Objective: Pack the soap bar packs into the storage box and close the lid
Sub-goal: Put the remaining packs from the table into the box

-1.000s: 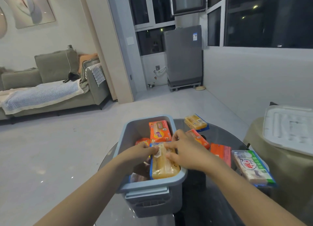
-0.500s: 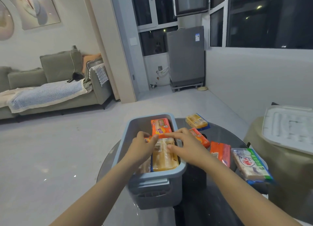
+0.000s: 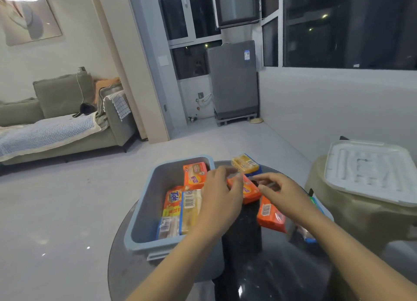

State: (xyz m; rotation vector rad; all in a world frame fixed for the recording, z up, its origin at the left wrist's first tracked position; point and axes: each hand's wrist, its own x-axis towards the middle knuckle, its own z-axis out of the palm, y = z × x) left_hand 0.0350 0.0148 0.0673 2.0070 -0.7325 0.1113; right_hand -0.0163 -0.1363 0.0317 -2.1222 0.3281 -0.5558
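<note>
The blue-grey storage box stands open on the round dark glass table. Inside it, an orange pack leans upright, and a Tide pack and a yellow pack with a barcode lie near the front. My left hand reaches over the box's right rim, and its fingers touch the left end of an orange soap pack lying on the table. My right hand has its spread fingers at that pack's right end. The white lid rests on a beige stool.
On the table a yellow pack lies behind the hands, and another orange pack sits partly under my right wrist. A blue-edged pack is mostly hidden by my right forearm. A sofa and a grey washing machine stand farther off.
Both hands have let go of the yellow pack, which now lies in the box. They have moved right, out over the rim, to the orange pack on the table.
</note>
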